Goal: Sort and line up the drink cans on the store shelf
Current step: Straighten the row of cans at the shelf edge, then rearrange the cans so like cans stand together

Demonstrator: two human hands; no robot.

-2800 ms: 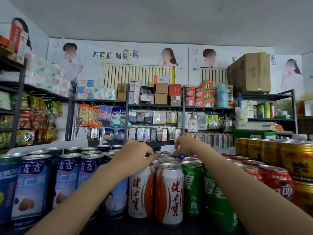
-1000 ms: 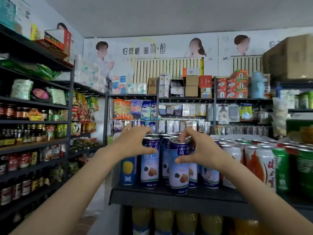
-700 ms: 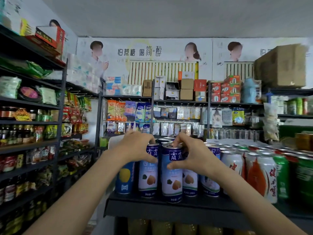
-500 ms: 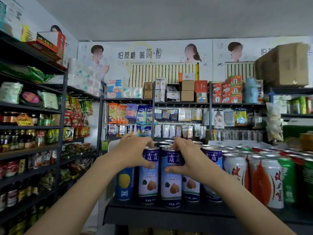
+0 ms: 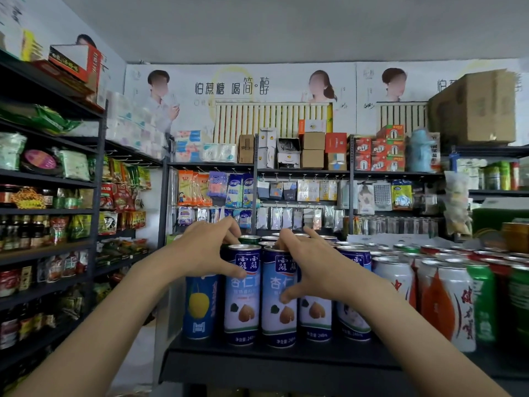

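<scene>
On the shelf (image 5: 286, 356), each hand (left (image 5: 204, 253), right (image 5: 312, 267)) grips a blue can (image 5: 242, 296).

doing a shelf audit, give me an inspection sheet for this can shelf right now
surface: black shelf, front edge bare below the cans.
job's things: blue almond-drink cans upright in a front row; blue can with a yellow fruit at the left end; white-and-orange cans and green cans to the right.
clutter: nothing seen.
grippers: left hand grips one front almond-drink can at its top; right hand grips the next.
cables: nothing seen.
surroundings: snack shelves left, hanging packets behind, cardboard box upper right.
</scene>
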